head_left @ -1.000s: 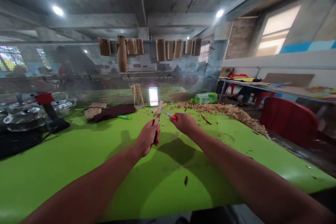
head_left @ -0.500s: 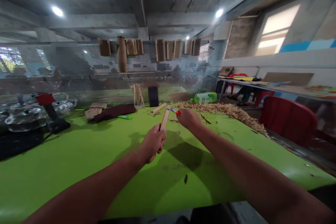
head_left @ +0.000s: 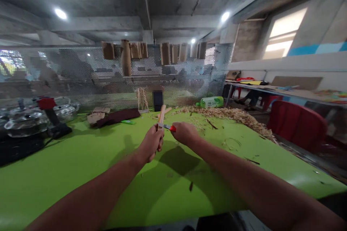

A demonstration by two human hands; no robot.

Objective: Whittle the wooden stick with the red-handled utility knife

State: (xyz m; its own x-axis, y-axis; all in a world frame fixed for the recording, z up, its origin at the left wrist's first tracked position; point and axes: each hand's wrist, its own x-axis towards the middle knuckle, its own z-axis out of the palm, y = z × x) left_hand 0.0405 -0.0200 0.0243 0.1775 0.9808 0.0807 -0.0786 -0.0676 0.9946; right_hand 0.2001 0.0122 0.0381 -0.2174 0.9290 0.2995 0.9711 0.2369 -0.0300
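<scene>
My left hand (head_left: 151,142) is closed around the lower part of a pale wooden stick (head_left: 162,114), which points up and away from me. In my right hand (head_left: 186,133) is a knife (head_left: 167,127) with a red handle, its blade reaching left. The blade lies against the stick just above my left fingers. Behind the stick, a second light wood strip (head_left: 169,109) lies on the green table (head_left: 108,180).
Wood shavings (head_left: 238,114) are heaped along the back right, beside a green bottle (head_left: 211,101) on its side. Dark brown cloth-like material (head_left: 119,116) and metal kettles (head_left: 24,121) are at left. A perforated metal screen (head_left: 108,79) stands behind; a red chair (head_left: 296,124) is at right.
My right hand has drawn the knife from the stick's far end down toward my left hand. My left hand and the stick have shifted slightly left, the stick now more upright.
</scene>
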